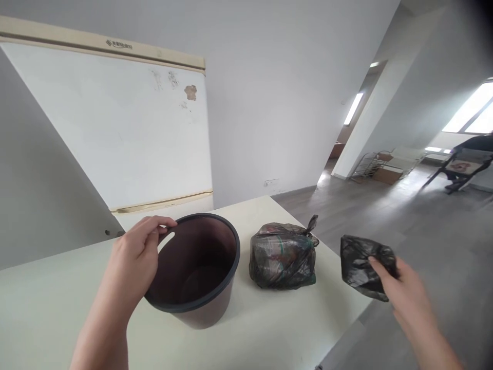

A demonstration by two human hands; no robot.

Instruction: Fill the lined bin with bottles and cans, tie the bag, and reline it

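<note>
A dark brown trash can (208, 313) with a black rim stands upright on the pale table, and its inside looks bare. My left hand (140, 246) grips the rim at the left, beside the slot-shaped handle hole. At the right, past the table's edge, my right hand (404, 285) pinches a folded black plastic bag (358, 262), thumb on top. Between the two, a tied, see-through black garbage bag (283, 257) full of mixed items rests on the table. Its knot points to the far right.
The pale table (277, 329) ends at a slanting right edge, with grey floor (308, 205) beyond. A white refrigerator (115, 128) stands behind it. Farther right are a rack (365, 164), a cardboard box (387, 176) and a dark folding chair (462, 164).
</note>
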